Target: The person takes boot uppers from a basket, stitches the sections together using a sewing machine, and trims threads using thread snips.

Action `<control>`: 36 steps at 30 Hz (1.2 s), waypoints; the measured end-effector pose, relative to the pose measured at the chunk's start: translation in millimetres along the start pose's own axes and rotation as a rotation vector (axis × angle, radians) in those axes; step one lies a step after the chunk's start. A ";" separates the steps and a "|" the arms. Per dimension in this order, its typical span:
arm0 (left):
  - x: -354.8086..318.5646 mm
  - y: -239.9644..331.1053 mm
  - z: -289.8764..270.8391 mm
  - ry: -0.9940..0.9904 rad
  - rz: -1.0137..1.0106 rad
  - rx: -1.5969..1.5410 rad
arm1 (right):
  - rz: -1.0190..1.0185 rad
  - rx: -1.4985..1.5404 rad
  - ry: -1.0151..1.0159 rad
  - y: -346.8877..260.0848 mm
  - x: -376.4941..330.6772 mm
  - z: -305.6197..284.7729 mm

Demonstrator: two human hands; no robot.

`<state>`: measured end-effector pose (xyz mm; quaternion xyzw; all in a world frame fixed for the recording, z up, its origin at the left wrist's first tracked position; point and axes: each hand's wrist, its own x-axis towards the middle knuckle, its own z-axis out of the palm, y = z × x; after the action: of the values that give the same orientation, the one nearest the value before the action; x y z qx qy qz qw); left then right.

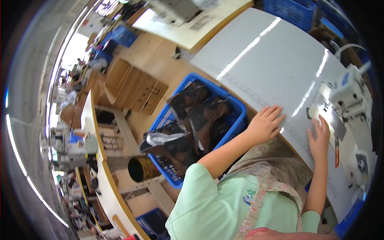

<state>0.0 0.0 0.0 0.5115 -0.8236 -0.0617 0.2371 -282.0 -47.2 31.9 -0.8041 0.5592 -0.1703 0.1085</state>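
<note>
My left hand (266, 125) lies flat near the front edge of the white worktable (256, 52), its fingers stretched out and nothing under them that I can see. Beside the sewing machine (347, 94), my right hand (319, 138) rests with fingers apart, the tips close to the metal plate (334, 124) below the needle area. No piece of work shows in either hand. Just right of that hand lies a slim tool with an orange handle (337, 156); its exact kind is hard to make out.
A blue plastic basket (239, 103) of dark brown and black pieces stands left of the worktable. Farther left are a cardboard box (138, 90), a round bin (142, 169) and a long bench (96, 140). Another white table (200, 30) with a machine (176, 9) stands beyond.
</note>
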 end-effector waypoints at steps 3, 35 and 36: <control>-53.1 -12.0 -53.6 0.025 -0.145 0.052 | -0.150 0.084 0.036 -23.4 -10.8 10.5; -61.1 36.4 -344.7 0.070 -0.072 0.231 | -0.315 0.869 -0.033 -143.1 -20.6 -41.5; -45.9 42.2 -333.9 0.066 -0.012 0.185 | -0.301 0.856 0.002 -149.5 -22.7 -45.6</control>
<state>133.9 106.8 293.3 0.5378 -0.8146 0.0299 0.2153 -178.4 27.3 124.9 -0.7590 0.3155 -0.4010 0.4045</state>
